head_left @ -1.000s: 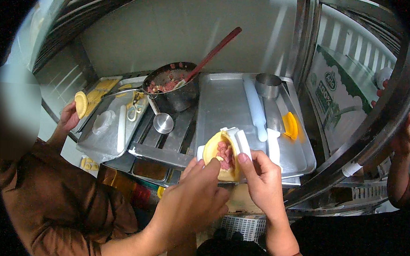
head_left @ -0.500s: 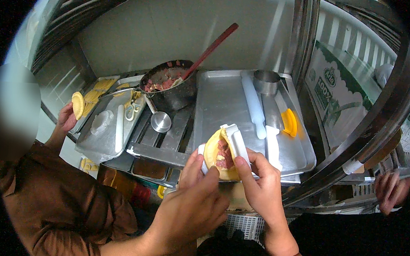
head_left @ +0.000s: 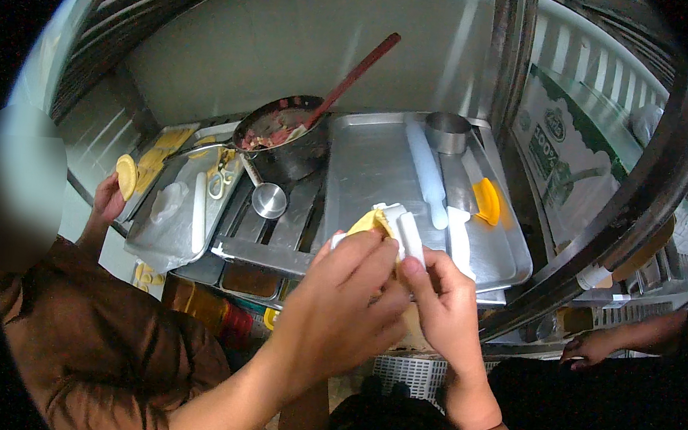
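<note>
My right hand grips the right side of a white hinged dumpling press, its thumb on the rim. My left hand is at the left side of the press, mostly hidden; a finger edge shows. Yellow dough lies in the press; its meat filling is now covered from sight. A co-worker's hand, coming from the left on a brown-sleeved arm, reaches across, its fingers over the dough and press. The co-worker's other hand holds up a round, yellow filled pastry.
Behind stands a pot of meat filling with a red-handled tool, beside a small metal ladle. The metal tray bears a pale blue rolling pin, a cleaver and a yellow scraper. Another person's hand is at right.
The co-worker's near hand has moved up and right over the press, covering the filling. The pastry in the other hand has shifted slightly. The hand at far right has moved left and down.
</note>
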### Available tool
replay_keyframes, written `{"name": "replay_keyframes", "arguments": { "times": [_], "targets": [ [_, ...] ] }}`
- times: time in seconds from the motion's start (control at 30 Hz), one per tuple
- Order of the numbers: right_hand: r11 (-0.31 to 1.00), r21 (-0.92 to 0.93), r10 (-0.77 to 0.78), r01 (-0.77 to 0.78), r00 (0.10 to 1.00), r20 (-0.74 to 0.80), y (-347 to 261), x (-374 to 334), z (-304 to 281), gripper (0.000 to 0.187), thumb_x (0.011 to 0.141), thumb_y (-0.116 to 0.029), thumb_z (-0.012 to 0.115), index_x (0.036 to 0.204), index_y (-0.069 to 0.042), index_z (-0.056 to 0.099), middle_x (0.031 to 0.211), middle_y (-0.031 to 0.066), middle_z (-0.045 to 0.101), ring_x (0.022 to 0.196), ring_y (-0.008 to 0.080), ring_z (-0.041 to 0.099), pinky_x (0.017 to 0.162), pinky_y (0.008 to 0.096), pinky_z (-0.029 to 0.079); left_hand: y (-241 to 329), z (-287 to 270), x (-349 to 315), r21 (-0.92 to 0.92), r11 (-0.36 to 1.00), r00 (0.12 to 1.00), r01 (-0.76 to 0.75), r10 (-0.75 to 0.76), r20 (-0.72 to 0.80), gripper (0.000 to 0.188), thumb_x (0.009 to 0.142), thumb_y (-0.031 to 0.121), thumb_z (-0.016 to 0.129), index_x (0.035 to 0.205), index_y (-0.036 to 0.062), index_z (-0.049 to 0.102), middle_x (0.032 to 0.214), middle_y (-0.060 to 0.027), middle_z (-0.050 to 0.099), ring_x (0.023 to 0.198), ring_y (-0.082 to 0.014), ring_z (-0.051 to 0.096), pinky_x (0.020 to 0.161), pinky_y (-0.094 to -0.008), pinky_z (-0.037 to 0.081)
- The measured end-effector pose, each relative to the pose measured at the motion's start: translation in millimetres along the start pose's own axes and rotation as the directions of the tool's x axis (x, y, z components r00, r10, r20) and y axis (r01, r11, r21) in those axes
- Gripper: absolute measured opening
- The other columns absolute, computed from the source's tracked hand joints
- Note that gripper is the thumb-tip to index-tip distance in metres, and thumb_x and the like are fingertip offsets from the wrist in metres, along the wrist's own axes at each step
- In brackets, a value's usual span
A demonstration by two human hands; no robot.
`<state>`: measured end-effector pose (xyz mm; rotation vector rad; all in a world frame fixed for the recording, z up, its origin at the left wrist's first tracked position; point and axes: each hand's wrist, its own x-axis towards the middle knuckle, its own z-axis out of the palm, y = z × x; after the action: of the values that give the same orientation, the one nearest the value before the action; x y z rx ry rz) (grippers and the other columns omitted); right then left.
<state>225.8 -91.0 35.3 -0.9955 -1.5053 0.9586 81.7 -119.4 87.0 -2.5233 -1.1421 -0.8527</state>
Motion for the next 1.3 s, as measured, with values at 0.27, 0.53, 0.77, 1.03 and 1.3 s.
{"name": "replay_keyframes", "arguments": {
  "times": [0.27,0.53,0.77,1.03,1.3],
  "targets": [
    [0.946,0.285,0.164,-0.154,0.986,-0.011,18.5,7.7,-7.4,0.027,0.093,-0.025,0.050,0.089,0.000,0.058,0.074,-0.0024,0.055,0.071,0.0043,0.046,0.064,0.0201,0.040,-10.5,17.3,21.6,-0.041,0.962,0.959,-0.271,0.266,-0.092,0.021,0.058,0.017,0.060,0.072,0.0048,0.051,0.084,-0.0093,0.054,0.087,-0.0276,0.058,0.069,-0.0348,0.049],
    [0.937,0.312,0.166,-0.155,0.986,-0.007,20.1,7.5,-8.1,0.024,0.093,-0.022,0.049,0.087,0.000,0.058,0.075,-0.0011,0.056,0.071,0.0046,0.047,0.065,0.0207,0.041,-10.7,27.1,25.7,0.038,0.963,0.955,-0.268,0.271,-0.121,0.021,0.057,0.020,0.059,0.071,0.0068,0.050,0.072,-0.0051,0.047,0.067,-0.0215,0.051,0.053,-0.0322,0.043],
    [0.948,0.293,0.135,-0.124,0.991,-0.019,23.2,5.4,-7.9,0.023,0.092,-0.021,0.051,0.087,0.000,0.058,0.071,-0.0037,0.053,0.068,0.0034,0.044,0.061,0.0201,0.040,-7.7,28.8,25.0,0.067,0.963,0.953,-0.260,0.267,-0.145,0.021,0.053,0.019,0.059,0.067,0.0078,0.048,0.068,-0.0031,0.044,0.062,-0.0207,0.047,0.052,-0.0309,0.041],
    [0.957,0.272,0.107,-0.098,0.994,-0.021,11.0,6.4,-6.7,0.023,0.092,-0.022,0.051,0.089,0.000,0.058,0.070,-0.0051,0.050,0.065,0.0026,0.041,0.058,0.0188,0.037,-10.1,27.7,17.6,0.126,0.936,0.931,-0.327,0.342,-0.124,0.020,0.049,0.016,0.058,0.062,0.0093,0.044,0.066,-0.0031,0.042,0.062,-0.0208,0.046,0.053,-0.0315,0.040],
    [0.982,0.177,0.063,-0.060,0.998,-0.009,9.7,2.0,-9.6,0.025,0.091,-0.021,0.053,0.098,0.002,0.059,0.081,0.0017,0.061,0.074,0.0061,0.051,0.067,0.0222,0.043,-3.9,27.7,9.5,0.091,0.980,0.983,-0.175,0.179,-0.041,0.018,0.055,0.016,0.061,0.064,0.0092,0.047,0.066,-0.0045,0.042,0.063,-0.0226,0.047,0.055,-0.0331,0.041]
  ]
}}
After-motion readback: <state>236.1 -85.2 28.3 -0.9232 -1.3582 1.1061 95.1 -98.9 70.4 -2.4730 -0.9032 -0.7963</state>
